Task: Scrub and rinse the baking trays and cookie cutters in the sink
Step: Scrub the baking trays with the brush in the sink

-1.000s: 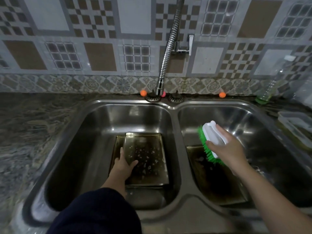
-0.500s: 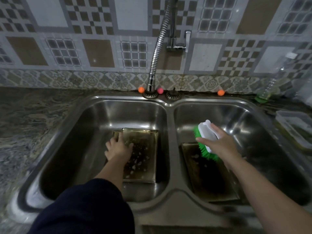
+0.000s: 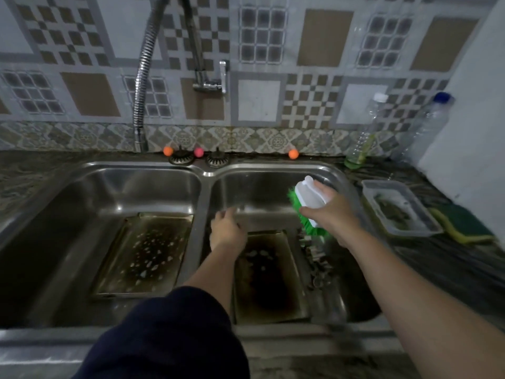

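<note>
A: State the count in the sink
B: Two basins, left (image 3: 82, 214) and right (image 3: 273, 192); two baking trays, one in the left basin (image 3: 144, 255), one in the right (image 3: 269, 277); one scrub brush (image 3: 307, 203)
A: And on the counter?
B: Two plastic bottles (image 3: 366, 132) (image 3: 429, 127), one clear container (image 3: 399, 209), one sponge (image 3: 464, 225), three small balls (image 3: 168, 151) (image 3: 198, 152) (image 3: 293, 154)

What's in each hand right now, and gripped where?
Right hand grips the scrub brush by its white back, bristles facing left. Left hand holds nothing, above the right-basin tray.
</note>
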### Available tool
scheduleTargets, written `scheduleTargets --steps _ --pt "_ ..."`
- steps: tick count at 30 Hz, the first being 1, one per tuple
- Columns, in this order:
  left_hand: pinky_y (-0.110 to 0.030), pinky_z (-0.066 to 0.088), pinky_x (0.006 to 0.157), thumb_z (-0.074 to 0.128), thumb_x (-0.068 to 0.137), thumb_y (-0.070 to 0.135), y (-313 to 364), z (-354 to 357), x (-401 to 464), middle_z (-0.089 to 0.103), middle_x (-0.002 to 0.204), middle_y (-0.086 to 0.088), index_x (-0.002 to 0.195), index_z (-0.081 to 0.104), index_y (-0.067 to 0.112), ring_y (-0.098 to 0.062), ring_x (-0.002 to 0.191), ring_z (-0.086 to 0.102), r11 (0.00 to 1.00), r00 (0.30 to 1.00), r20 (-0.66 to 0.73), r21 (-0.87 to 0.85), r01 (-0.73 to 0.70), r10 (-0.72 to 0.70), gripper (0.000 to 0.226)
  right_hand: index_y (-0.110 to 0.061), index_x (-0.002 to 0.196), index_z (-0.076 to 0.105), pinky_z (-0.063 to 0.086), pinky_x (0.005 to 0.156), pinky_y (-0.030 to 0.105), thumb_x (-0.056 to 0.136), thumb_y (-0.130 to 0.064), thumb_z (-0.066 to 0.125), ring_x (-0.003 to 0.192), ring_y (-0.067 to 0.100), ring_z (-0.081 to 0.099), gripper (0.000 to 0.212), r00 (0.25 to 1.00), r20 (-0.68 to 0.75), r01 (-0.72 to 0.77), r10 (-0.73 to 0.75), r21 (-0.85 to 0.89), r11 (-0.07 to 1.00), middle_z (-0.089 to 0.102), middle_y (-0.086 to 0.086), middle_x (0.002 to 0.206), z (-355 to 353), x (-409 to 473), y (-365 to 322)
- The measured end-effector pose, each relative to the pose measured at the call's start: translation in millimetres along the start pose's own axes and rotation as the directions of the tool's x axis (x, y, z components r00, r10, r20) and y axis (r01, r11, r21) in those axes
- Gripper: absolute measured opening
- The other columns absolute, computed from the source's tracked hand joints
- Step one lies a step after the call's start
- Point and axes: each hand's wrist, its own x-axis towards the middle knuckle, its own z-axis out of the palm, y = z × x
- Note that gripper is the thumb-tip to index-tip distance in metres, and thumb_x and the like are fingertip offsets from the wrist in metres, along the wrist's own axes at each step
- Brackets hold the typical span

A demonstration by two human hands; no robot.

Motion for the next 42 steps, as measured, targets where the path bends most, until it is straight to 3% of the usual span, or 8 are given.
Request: scheduleTargets --steps 3,6,13,20,27,30,34,42 --pt "-0.04 0.033 0.108 0.048 0.093 0.015 -10 36 -20 0.04 0.143 -0.012 0.143 0.036 0.02 -0.031 0.133 0.036 0.982 0.971 0.153 -0.011 0.19 -0.186 0.052 -0.039 0.14 0.044 0.047 0.055 0.016 0.079 -0.015 0.072 0.098 0.008 0.049 0.071 0.999 -0.01 0.045 -0.045 -0.001 0.999 0.044 -0.013 0.119 -28 13 10" --pt "-0.034 0.035 0.104 0.043 0.097 0.014 -19 61 -30 0.048 0.138 -0.016 0.141 0.037 0.011 -0.031 0.127 0.046 0.954 0.921 0.249 0.057 0.295 -0.3 0.044 -0.04 0.14 0.043 0.053 0.078 0.031 0.076 -0.021 0.074 0.104 0.014 0.052 0.074 0.996 -0.05 0.075 -0.08 -0.098 0.992 0.05 -0.007 0.125 -54 26 16" --pt "-0.044 0.029 0.11 0.045 0.098 0.027 -32 93 -15 0.023 0.151 -0.021 0.148 0.024 0.008 -0.038 0.135 0.031 0.825 0.829 0.133 0.263 0.5 -0.544 0.058 -0.037 0.143 0.041 0.044 0.101 0.035 0.076 -0.024 0.071 0.129 0.019 0.046 0.075 0.977 -0.188 0.067 -0.098 -0.164 0.984 0.045 -0.006 0.146 -119 53 40" --pt "-0.039 0.033 0.105 0.055 0.09 0.024 -49 91 0 0.035 0.144 -0.019 0.141 0.034 0.012 -0.035 0.132 0.035 0.802 0.847 0.159 0.446 0.396 -0.507 0.057 -0.035 0.145 0.039 0.034 0.087 0.021 0.079 -0.02 0.07 0.13 0.019 0.042 0.074 0.974 -0.226 -0.045 0.004 -0.177 0.983 0.043 -0.004 0.147 -139 60 84" --pt "-0.034 0.049 0.084 0.062 0.082 0.018 -47 77 -9 0.064 0.106 -0.013 0.129 0.053 0.021 -0.03 0.098 0.061 0.956 0.923 0.264 0.157 0.247 -0.281 0.048 -0.037 0.145 0.035 0.043 0.09 0.033 0.076 -0.029 0.071 0.125 0.028 0.047 0.079 0.968 -0.236 -0.15 0.089 -0.256 0.955 0.046 0.003 0.144 -139 67 106" --pt "-0.032 0.042 0.093 0.054 0.092 0.02 -39 73 -14 0.056 0.13 -0.011 0.147 0.023 0.042 -0.031 0.114 0.056 0.986 0.95 0.266 0.039 0.162 -0.166 0.067 -0.037 0.147 0.031 0.043 0.086 0.034 0.079 -0.031 0.069 0.125 0.03 0.045 0.078 0.973 -0.205 -0.173 0.107 -0.335 0.926 0.045 0.004 0.144 -136 68 107" --pt "-0.031 0.037 0.1 0.055 0.092 0.009 -28 77 -18 0.048 0.14 -0.013 0.152 0.005 0.03 -0.032 0.124 0.049 0.995 0.971 0.225 -0.031 0.094 -0.085 0.081 -0.036 0.148 0.031 0.043 0.092 0.037 0.082 -0.03 0.069 0.127 0.031 0.044 0.076 0.972 -0.19 -0.199 0.14 -0.336 0.921 0.044 0.004 0.145 -135 68 103" --pt "-0.035 0.035 0.102 0.041 0.1 0.016 -2 70 -24 0.048 0.14 -0.006 0.15 0.019 0.036 -0.024 0.126 0.046 0.945 0.99 0.112 -0.307 0.113 -0.082 0.058 -0.035 0.147 0.035 0.038 0.094 0.029 0.08 -0.029 0.069 0.131 0.023 0.043 0.075 0.978 -0.208 -0.041 -0.023 -0.297 0.954 0.044 0.0 0.146 -136 60 68"
